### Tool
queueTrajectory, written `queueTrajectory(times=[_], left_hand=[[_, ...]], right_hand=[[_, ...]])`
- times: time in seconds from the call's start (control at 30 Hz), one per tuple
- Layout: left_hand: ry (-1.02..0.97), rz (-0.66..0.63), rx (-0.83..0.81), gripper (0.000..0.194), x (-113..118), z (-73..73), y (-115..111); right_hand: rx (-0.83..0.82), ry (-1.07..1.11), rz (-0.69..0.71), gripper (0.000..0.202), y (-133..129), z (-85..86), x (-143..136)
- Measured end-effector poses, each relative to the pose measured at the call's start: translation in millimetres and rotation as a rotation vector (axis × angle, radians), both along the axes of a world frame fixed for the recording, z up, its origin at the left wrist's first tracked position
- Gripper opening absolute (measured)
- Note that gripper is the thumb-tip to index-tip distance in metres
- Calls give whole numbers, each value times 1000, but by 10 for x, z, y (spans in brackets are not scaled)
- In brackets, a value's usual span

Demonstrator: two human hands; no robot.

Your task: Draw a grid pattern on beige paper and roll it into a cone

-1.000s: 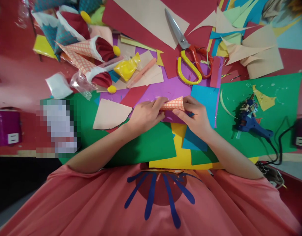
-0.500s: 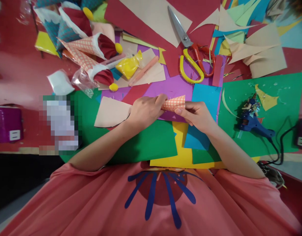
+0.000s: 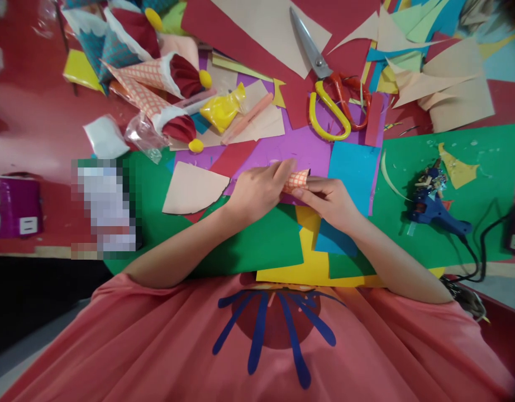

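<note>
Between my two hands is a small cone of orange-and-white checked paper (image 3: 297, 181), lying sideways over the purple sheet. My left hand (image 3: 261, 187) wraps its fingers round the narrow part and hides it. At the wide end, my right hand (image 3: 330, 201) grips the edge with its thumb outside; its other fingers are partly hidden, seemingly inside the opening. Beside my left wrist lies a beige fan-shaped paper piece (image 3: 194, 188). Finished-looking checked cones (image 3: 146, 78) with white trim, dark red pleats and yellow tips rest at the upper left.
Large scissors (image 3: 324, 78) lie spread beyond my hands. A blue glue gun (image 3: 439, 215) with a cord rests on green paper (image 3: 483, 167) at right. Paper scraps (image 3: 442, 84) pile at the upper right. A yellow packet (image 3: 222, 111) and a blurred-out object (image 3: 109, 206) are at left.
My left hand has slid slightly right along the checked cone, and less of the cone shows between my hands. The whole view has shifted slightly.
</note>
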State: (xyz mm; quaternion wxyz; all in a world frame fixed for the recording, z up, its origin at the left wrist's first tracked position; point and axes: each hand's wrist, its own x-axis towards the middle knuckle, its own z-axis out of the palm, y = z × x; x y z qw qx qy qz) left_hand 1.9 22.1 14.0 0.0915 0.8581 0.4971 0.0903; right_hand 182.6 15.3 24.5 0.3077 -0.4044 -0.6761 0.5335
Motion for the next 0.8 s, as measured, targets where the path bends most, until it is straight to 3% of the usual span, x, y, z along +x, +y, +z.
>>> queueTrajectory(times=[0.17,0.33,0.53,0.67,0.8], left_hand=[[-23,18,-48,41,6,-24,3],[11,28,-83,33,16,-12,13],[33,28,-124,30,42,22,4],[70,62,-200,33,71,65,14],[88,118,-175,39,41,69,26]], right_hand=[[98,-30,59,39,-31,13,-4],[371,-172,31,24,-62,-22,14],[457,-210,17,20,-96,-76,15],[409,-178,-15,20,-92,-62,-12],[148,-103,-145,34,-28,-39,7]])
